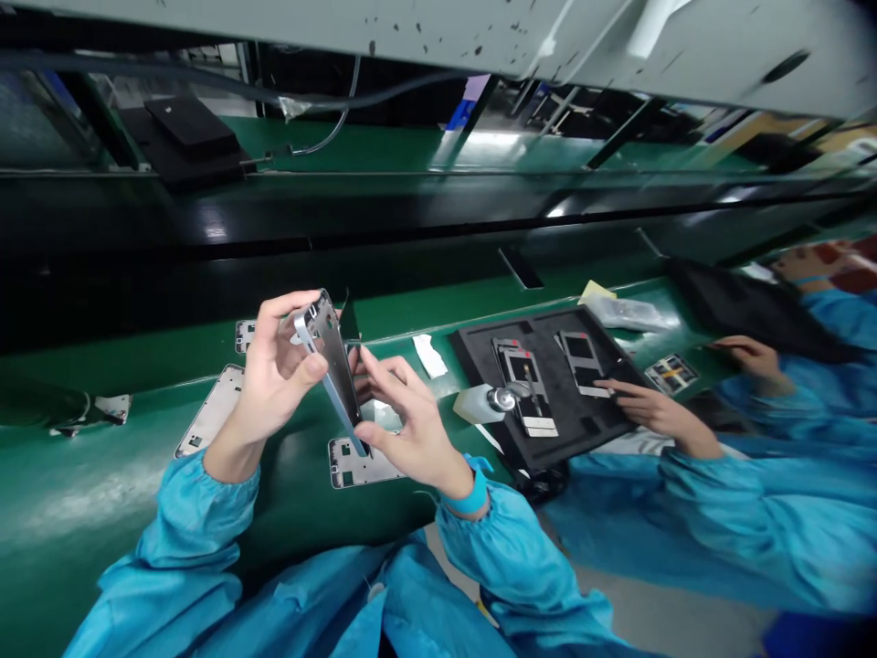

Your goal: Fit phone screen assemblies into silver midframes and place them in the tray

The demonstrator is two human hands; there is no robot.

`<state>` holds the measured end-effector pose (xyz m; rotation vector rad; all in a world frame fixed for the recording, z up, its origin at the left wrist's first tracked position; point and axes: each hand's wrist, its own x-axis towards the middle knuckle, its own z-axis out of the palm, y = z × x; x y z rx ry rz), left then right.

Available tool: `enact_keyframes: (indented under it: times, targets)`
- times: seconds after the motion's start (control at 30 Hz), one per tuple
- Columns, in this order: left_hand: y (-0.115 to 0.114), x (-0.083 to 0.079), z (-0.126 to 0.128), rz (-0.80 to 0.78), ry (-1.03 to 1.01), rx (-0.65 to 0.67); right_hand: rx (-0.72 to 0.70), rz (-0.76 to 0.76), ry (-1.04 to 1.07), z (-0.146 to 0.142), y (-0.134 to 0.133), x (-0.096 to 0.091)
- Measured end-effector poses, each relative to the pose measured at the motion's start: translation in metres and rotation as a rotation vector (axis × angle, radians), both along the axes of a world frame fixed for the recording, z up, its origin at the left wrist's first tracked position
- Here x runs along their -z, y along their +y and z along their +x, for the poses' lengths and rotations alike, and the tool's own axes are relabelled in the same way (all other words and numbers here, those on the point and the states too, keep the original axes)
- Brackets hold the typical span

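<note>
Between my two hands a phone frame (332, 366) with a pale blue edge is held up, tilted, above the green bench. My left hand (274, 375) grips its upper left part, thumb on the near edge. At its lower right end, my right hand (407, 416) pinches the frame between thumb and fingers. A thin dark piece (349, 320) sticks up behind the frame; what it is I cannot make out. Below lies a metal phone plate (363, 466), partly covered by my right hand. Another such plate (211, 411) rests left, beyond my left wrist.
A black foam tray (472, 352) holding several phone parts lies to the right, a pump bottle (483, 402) at its near left corner. A co-worker's hand (661, 411) reaches over the tray. White paper (429, 356) lies behind my right hand. A grey beam (438, 41) crosses overhead.
</note>
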<state>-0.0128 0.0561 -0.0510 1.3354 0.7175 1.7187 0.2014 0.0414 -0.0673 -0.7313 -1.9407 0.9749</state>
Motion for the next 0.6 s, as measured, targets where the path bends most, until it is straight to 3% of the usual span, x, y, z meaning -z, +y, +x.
enact_keyframes:
  times: [0.23, 0.4, 0.5, 0.6]
  targets:
    - [-0.001, 0.002, -0.006, -0.023, 0.082, -0.053, 0.016, 0.015, 0.053, -0.020, 0.008, 0.007]
    - [-0.009, -0.001, 0.000, -0.028, 0.063, 0.032, 0.000, 0.109, 0.040, -0.024, 0.017, 0.017]
    - [-0.012, -0.002, 0.016, -0.106, -0.077, 0.042, 0.025, 0.112, -0.011, -0.028, 0.018, 0.027]
    - [-0.013, -0.001, 0.031, -0.248, -0.244, -0.018, 0.041, 0.084, -0.035, -0.029, 0.014, 0.024]
